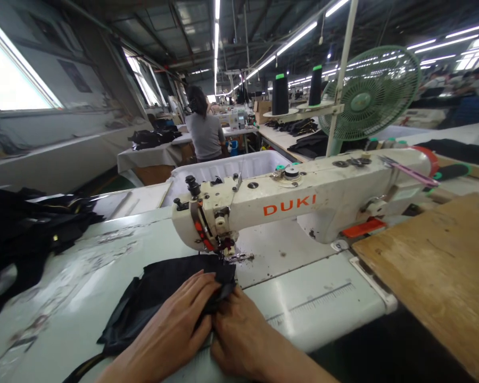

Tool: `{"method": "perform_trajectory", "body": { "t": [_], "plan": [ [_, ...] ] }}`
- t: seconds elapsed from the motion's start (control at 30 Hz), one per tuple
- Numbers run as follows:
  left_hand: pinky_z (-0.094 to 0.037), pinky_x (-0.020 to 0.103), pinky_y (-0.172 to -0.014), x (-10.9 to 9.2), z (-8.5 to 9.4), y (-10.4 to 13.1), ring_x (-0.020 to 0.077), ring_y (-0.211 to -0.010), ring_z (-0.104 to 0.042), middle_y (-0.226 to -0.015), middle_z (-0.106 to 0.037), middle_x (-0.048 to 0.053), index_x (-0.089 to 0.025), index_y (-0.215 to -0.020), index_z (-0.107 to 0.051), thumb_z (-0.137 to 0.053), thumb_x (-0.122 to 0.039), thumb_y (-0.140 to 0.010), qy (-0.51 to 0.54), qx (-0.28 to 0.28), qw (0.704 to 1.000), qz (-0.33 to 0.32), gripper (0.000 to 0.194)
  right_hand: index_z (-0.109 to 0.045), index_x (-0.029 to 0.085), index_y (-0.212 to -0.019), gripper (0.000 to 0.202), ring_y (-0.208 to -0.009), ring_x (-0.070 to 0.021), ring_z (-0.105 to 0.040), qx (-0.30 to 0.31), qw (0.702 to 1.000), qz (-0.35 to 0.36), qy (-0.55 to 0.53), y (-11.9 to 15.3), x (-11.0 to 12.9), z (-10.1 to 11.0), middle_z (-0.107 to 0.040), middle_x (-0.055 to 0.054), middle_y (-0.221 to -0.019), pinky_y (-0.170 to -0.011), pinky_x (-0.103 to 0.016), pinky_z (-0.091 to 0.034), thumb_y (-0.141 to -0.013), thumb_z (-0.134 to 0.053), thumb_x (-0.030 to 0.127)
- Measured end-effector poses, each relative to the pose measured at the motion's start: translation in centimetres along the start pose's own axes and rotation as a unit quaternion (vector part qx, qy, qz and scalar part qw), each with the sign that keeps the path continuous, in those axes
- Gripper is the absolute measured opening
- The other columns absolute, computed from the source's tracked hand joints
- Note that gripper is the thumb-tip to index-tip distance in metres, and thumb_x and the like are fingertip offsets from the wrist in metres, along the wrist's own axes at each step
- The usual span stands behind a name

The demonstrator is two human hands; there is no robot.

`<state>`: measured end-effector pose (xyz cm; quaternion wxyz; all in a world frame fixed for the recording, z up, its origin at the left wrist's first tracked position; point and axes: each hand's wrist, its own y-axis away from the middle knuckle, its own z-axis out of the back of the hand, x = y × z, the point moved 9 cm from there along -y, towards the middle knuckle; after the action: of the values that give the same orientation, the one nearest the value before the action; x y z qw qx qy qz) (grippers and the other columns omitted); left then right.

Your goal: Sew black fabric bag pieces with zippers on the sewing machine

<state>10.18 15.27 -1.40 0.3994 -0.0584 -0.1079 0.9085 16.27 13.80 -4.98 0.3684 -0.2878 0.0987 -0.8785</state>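
Note:
A white sewing machine (287,199) marked DUKI stands across the middle of the head view. Black fabric (159,282) lies on the machine bed, its far edge at the needle area under the machine's head. My left hand (183,308) rests on the fabric with its fingers pressed together over the near right part. Beside it, my right hand (239,327) grips the fabric's near right corner, its fingertips partly hidden beneath the cloth. The two hands nearly touch.
Black fabric pieces (27,234) are heaped at the left. A wooden board (435,266) lies at the right. Behind the machine are a white bin (231,166), thread cones (280,96) and a green fan (371,93). A person (205,130) sits farther back, facing away.

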Motion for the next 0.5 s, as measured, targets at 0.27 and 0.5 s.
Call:
{"method": "perform_trajectory", "body": {
  "t": [0.27, 0.5],
  "plan": [
    [-0.024, 0.045, -0.119, -0.6, -2.5, -0.5, 0.0238, -0.146, -0.022, -0.159, -0.022, 0.003, -0.021, -0.153, -0.023, -0.047, -0.004, -0.07, 0.079, 0.111, 0.991, -0.014, 0.088, -0.054, 0.003, -0.131, 0.058, -0.124, -0.0319, -0.051, -0.118, 0.987, -0.006, 0.109, 2.7, -1.5, -0.8, -0.061, -0.02, -0.128, -0.109, -0.042, -0.039, -0.086, -0.062, 0.038],
    [-0.015, 0.045, -0.121, -0.4, -3.4, -0.4, 0.0211, -0.146, -0.02, -0.16, -0.015, 0.002, -0.023, -0.155, -0.015, -0.044, -0.002, -0.068, 0.124, 0.167, 0.978, -0.018, 0.094, -0.065, 0.011, -0.115, 0.047, -0.115, -0.0302, -0.058, -0.175, 0.971, 0.023, 0.162, 3.2, -2.4, -1.2, -0.068, -0.015, -0.117, -0.101, -0.039, -0.047, -0.081, -0.067, 0.043]
  ]
}}
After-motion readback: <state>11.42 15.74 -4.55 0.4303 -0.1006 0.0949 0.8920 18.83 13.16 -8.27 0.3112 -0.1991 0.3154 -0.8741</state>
